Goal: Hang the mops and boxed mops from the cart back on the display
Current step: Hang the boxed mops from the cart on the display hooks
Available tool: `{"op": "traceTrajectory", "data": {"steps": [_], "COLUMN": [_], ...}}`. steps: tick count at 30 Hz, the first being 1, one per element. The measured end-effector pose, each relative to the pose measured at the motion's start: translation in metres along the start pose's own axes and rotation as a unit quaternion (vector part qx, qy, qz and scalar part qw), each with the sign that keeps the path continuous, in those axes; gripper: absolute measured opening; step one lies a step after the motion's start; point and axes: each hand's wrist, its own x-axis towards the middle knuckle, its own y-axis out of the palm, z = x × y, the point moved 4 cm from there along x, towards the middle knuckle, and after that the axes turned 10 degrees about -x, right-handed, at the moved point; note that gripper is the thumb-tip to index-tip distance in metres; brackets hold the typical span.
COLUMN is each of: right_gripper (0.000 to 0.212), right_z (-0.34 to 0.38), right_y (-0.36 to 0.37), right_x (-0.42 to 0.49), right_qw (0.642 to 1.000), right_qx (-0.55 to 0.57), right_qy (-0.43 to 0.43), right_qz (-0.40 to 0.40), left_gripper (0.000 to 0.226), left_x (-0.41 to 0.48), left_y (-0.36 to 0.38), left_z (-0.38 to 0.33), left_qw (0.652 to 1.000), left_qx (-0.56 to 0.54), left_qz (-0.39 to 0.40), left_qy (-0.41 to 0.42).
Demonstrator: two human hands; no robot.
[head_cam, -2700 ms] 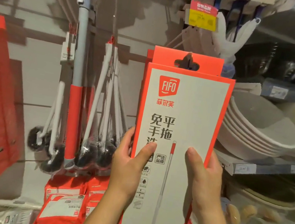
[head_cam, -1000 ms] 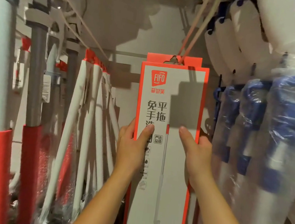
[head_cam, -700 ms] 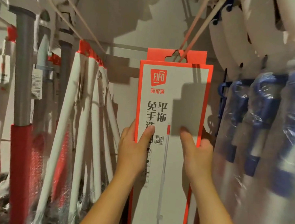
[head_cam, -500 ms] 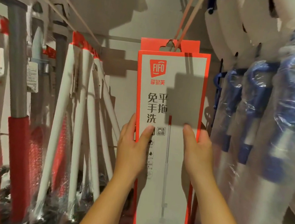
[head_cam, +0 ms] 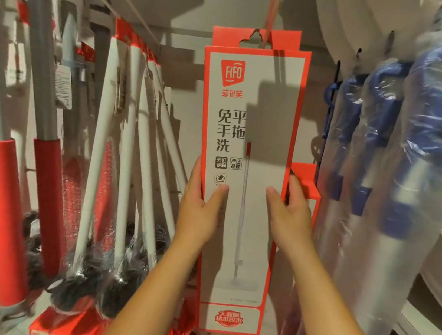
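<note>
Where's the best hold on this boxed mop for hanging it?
Grip the boxed mop by its long side edges at mid-height, from the front, thumbs on the face, as the left hand and right hand do. It is tall, flat and upright; this leaves the hang tab free for the red peg.

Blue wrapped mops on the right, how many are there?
3, hanging side by side right of the boxed mop: the nearest one, the middle one, the outermost one, blurred. More may be hidden.
</note>
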Motion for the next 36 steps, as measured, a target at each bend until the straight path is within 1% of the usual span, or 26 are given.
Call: {"op": "traceTrajectory", "data": {"steps": [4, 7, 10, 14, 19, 24, 26, 29, 31, 34, 36], "right_gripper": [0.041, 0.041, 0.048, 0.059, 0.067, 0.05, 0.047, 0.055, 0.058, 0.055, 0.049], "right_z": [0.005, 0.006, 0.007, 0.009, 0.01, 0.015, 0.018, 0.029, 0.042, 0.066, 0.086], "right_y": [-0.002, -0.003, -0.001, 0.0, -0.002, -0.006, -0.007, -0.003, 0.002, 0.014, 0.024], "right_x": [-0.005, -0.012, -0.021, -0.032, -0.053, -0.076, -0.086, -0.102, -0.113, -0.131, -0.146], "right_qw": [0.999, 0.998, 0.996, 0.989, 0.974, 0.959, 0.952, 0.938, 0.932, 0.926, 0.924], "right_qx": [-0.021, -0.052, -0.083, -0.144, -0.214, -0.255, -0.271, -0.304, -0.319, -0.328, -0.33], "right_qy": [-0.018, -0.018, -0.014, -0.004, 0.017, 0.04, 0.05, 0.049, 0.037, 0.017, 0.009], "right_qz": [-0.021, -0.023, -0.004, 0.023, 0.075, 0.117, 0.136, 0.159, 0.168, 0.187, 0.194], "left_gripper": [0.059, 0.062, 0.066, 0.066, 0.066, 0.058, 0.058, 0.055, 0.05, 0.049, 0.048], "left_x": [-0.006, -0.012, -0.02, -0.035, -0.062, -0.084, -0.091, -0.101, -0.108, -0.119, -0.126], "left_y": [-0.004, -0.01, -0.014, -0.016, -0.025, -0.034, -0.038, -0.046, -0.056, -0.081, -0.104], "left_z": [0.0, 0.003, 0.0, -0.012, -0.02, -0.035, -0.042, -0.057, -0.069, -0.089, -0.103], "left_qw": [0.999, 0.997, 0.994, 0.983, 0.941, 0.898, 0.885, 0.877, 0.865, 0.842, 0.829], "left_qx": [0.037, 0.074, 0.105, 0.172, 0.317, 0.412, 0.437, 0.454, 0.477, 0.516, 0.536], "left_qz": [-0.012, -0.005, 0.008, 0.049, 0.088, 0.124, 0.13, 0.131, 0.13, 0.131, 0.129], "left_qy": [-0.008, -0.022, -0.038, -0.04, -0.077, -0.093, -0.097, -0.087, -0.081, -0.085, -0.094]}}
